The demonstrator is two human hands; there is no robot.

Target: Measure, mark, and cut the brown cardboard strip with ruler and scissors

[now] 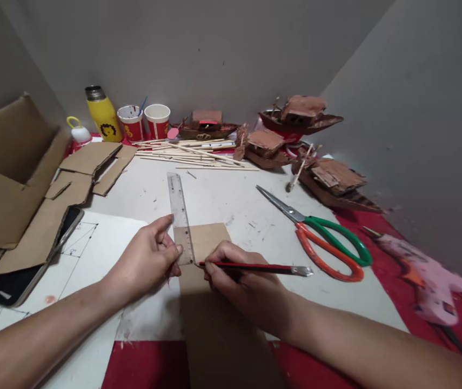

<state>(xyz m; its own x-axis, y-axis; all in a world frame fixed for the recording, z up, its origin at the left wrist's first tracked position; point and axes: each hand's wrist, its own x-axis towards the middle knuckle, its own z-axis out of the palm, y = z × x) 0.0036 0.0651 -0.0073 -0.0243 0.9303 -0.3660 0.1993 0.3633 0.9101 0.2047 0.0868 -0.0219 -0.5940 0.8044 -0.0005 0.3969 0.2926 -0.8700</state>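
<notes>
My left hand (pixel 152 248) grips a clear plastic ruler (pixel 180 208) near its lower end, thumb on top. The ruler lies over a strip of brown cardboard (pixel 210 237) that runs toward me. In my right hand (pixel 239 275) is a red and black pencil (pixel 263 267), pinched between thumb and fingers. Its tip is close to the ruler's lower right corner, on the cardboard. Part of the strip is hidden under my right hand and in shadow.
Scissors (pixel 295 213) with green and orange handles lie right, beyond them a pink glue gun (pixel 425 275). Wooden sticks (pixel 198 151) and brown model boats (pixel 303 116) line the back. A yellow bottle (pixel 104 113), paper cups (pixel 158 121), cardboard box (pixel 7 173) and phone (pixel 15 286) are left.
</notes>
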